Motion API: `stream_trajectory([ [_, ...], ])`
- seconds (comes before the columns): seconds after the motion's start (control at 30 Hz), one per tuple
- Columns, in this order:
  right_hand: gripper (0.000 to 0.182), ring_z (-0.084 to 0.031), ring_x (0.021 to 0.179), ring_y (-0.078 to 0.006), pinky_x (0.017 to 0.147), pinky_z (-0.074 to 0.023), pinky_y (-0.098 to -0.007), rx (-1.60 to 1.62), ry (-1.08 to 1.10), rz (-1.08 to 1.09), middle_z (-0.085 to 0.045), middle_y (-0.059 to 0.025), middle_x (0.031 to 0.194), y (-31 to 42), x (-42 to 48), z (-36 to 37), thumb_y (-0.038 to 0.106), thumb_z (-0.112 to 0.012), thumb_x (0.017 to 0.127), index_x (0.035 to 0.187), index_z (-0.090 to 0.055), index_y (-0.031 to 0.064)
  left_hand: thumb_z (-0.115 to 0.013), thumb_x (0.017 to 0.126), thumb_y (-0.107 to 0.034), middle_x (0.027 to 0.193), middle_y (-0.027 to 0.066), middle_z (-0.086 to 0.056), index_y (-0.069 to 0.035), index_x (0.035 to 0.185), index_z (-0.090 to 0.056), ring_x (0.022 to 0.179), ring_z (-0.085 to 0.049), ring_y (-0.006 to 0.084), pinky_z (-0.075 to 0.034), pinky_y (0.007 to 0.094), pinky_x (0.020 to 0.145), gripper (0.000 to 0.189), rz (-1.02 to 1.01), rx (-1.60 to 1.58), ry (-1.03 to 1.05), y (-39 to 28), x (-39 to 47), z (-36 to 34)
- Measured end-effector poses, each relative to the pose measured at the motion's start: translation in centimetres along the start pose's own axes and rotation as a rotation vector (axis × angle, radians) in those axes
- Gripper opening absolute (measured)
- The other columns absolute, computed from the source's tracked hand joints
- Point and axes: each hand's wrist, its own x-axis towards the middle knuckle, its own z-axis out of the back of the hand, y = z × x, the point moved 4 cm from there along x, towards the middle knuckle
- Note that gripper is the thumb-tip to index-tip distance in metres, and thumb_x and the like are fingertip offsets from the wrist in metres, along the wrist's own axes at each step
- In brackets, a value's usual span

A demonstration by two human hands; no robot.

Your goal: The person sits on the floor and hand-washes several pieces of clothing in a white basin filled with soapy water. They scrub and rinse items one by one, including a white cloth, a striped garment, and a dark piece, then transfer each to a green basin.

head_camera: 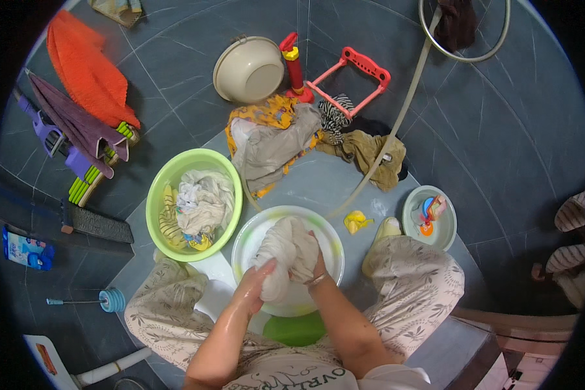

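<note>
A bunched, twisted off-white cloth (285,251) is held in both hands above a pale basin (241,278) with green and yellow patches. My left hand (261,285) grips its left end, forearm wet. On the right side, my right hand (317,265) is closed around the other part, its fingers partly hidden by the folds. To the left stands a lime-green tub (154,209) holding crumpled whitish laundry (202,200) and a yellow striped piece (169,222). A small yellow cloth or bag (357,222) lies on the floor right of the basin.
Behind the basin lie a grey and orange garment heap (282,141) and brown clothing (378,151). A hose (409,97) runs down to the floor near the basin. A small pale-green basin (448,229) sits by my right knee. A beige basin (248,70) leans against the wall.
</note>
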Motion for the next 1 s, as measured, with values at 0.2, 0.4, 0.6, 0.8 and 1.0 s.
stream_trajectory([
  [0.2, 0.052, -0.048, 0.112, -0.0280, 0.095, -0.0413, -0.0424, -1.444, -0.199, 0.073, -0.050, -0.0106, 0.122, 0.8, -1.3, 7.7, 0.040, -0.047, 0.087, 0.128, -0.042, 0.0088, -0.065, 0.081, -0.025, 0.116, 0.0207, -0.054, 0.009, 0.136, -0.012, 0.106, -0.055, 0.0283, -0.045, 0.0349, 0.088, 0.083, -0.434, 0.716, 0.040, 1.8, -0.3, -1.1],
  [0.4, 0.043, -0.052, 0.108, -0.0242, 0.092, -0.0432, -0.0393, -2.318, -0.115, 0.064, -0.056, -0.0074, 0.115, 1.1, -4.0, 7.9, 0.038, -0.056, 0.082, 0.115, -0.055, 0.0111, -0.061, 0.077, -0.040, 0.090, 0.0244, -0.063, 0.016, 0.131, -0.017, 0.087, -0.062, 0.0362, -0.050, 0.0377, 0.077, 0.090, -0.120, 1.633, 0.035, 2.8, -0.7, -2.3],
  [0.6, 0.044, -0.056, 0.100, -0.0195, 0.081, -0.0482, -0.0371, -1.290, -0.786, -0.002, -0.058, -0.0055, 0.111, 0.0, -3.8, 14.1, 0.039, -0.053, 0.085, 0.118, -0.052, 0.0115, -0.064, 0.073, -0.037, 0.085, 0.0210, -0.064, 0.010, 0.130, -0.027, 0.080, -0.063, 0.0345, -0.050, 0.0394, 0.070, 0.083, -0.123, 1.685, 0.020, 2.5, 0.6, 1.0],
  [0.8, 0.061, -0.047, 0.115, -0.0218, 0.093, -0.0398, -0.0471, -0.621, -0.697, -0.350, -0.048, -0.0032, 0.127, -6.1, 6.6, -0.2, 0.060, -0.033, 0.088, 0.130, -0.041, 0.0165, -0.076, 0.065, -0.023, 0.114, 0.0235, -0.055, 0.006, 0.127, -0.038, 0.103, -0.057, 0.0294, -0.043, 0.0352, 0.089, 0.078, -0.626, 0.987, -0.408, -6.7, -0.5, 10.0],
  [1.0, 0.061, -0.042, 0.118, -0.0221, 0.088, -0.0443, -0.0417, -0.845, -0.501, -0.299, -0.037, -0.0072, 0.135, -5.6, 15.4, -1.4, 0.051, -0.043, 0.089, 0.133, -0.034, 0.0103, -0.071, 0.068, -0.011, 0.119, 0.0210, -0.052, 0.006, 0.126, -0.041, 0.108, -0.052, 0.0253, -0.039, 0.0310, 0.094, 0.068, -0.883, 0.614, -0.676, -15.4, 3.8, 17.0],
])
